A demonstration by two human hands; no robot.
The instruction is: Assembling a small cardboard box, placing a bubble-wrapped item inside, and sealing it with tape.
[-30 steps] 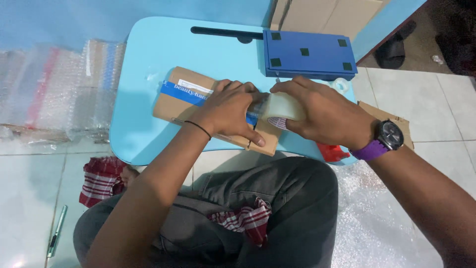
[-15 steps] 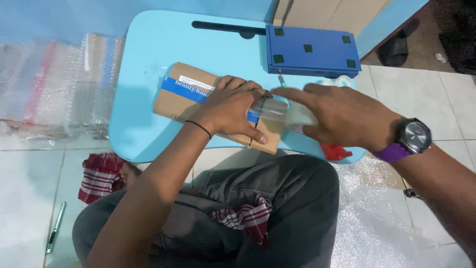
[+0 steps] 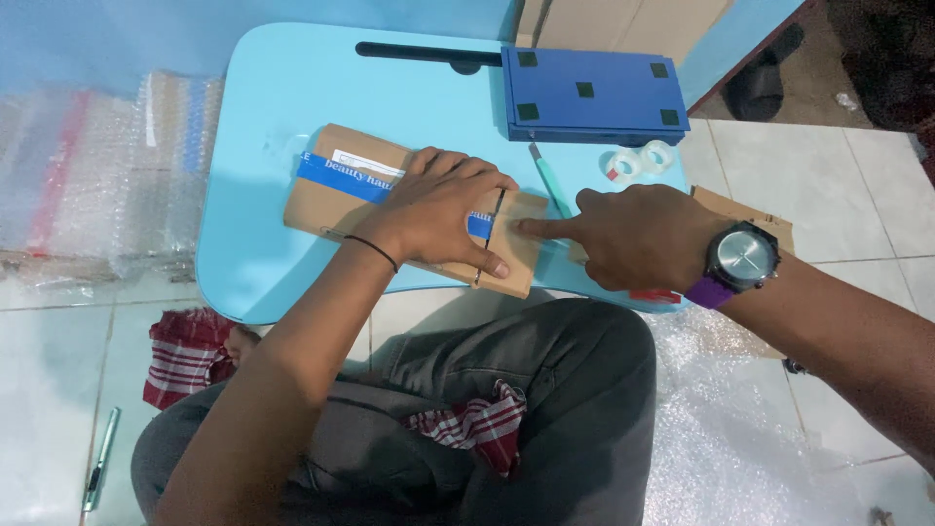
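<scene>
one brown cardboard parcel (image 3: 419,209) with a blue tape band lies on the light blue table (image 3: 263,127). left hand (image 3: 438,209) is spread flat on it, gripping nothing; right hand (image 3: 633,239) presses one fingertip on its end. two clear tape rolls (image 3: 641,161) sit beside one dark blue box (image 3: 589,97).

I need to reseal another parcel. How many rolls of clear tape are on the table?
2: both tape rolls lie side by side on the light blue table, right of the green cutter, below the dark blue box. Others may be hidden.
</scene>
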